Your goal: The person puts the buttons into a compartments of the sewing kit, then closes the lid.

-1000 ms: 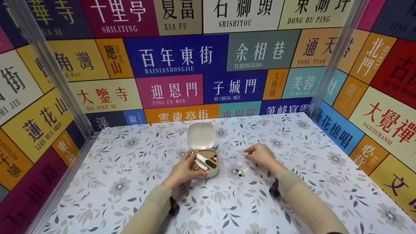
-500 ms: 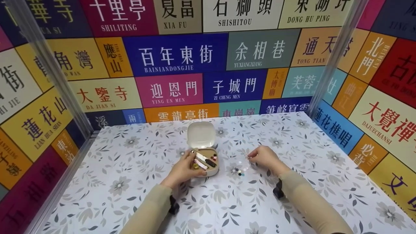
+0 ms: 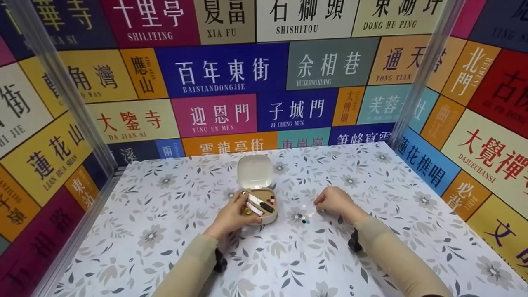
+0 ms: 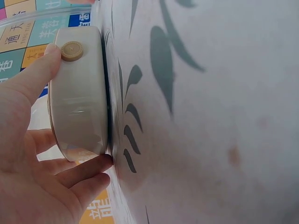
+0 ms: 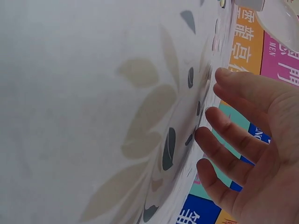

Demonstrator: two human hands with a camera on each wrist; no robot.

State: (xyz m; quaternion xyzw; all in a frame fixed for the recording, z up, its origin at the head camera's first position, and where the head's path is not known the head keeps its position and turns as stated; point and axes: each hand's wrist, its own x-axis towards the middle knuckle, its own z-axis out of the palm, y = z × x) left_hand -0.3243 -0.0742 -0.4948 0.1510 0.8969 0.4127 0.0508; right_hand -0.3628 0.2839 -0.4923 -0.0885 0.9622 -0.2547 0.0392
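Observation:
A small cream case point(image 3: 270, 218) stands on the table with its rounded lid point(image 3: 255, 171) raised. My left hand point(image 3: 233, 215) grips its left side, the thumb near the round tan button knob point(image 4: 72, 51) in the left wrist view and the fingers round the far end. Inside lie slim white sticks point(image 3: 253, 199), a black-ended piece point(image 3: 267, 206) and small red and black buttons point(image 3: 271, 200). Several tiny buttons point(image 3: 304, 221) are scattered right of the case. Beside them my right hand point(image 3: 336, 202) has thumb and index tips together at the tabletop; whether they pinch anything I cannot tell.
The table point(image 3: 185, 264) wears a white cloth printed with grey flowers and leaves. Colourful sign-covered panels point(image 3: 222, 68) enclose its back and sides, with metal posts point(image 3: 425, 74) at the corners.
My right hand has moved slightly right and down, its fingertips lowering to the cloth near the loose buttons. The left hand and the case stay in place.

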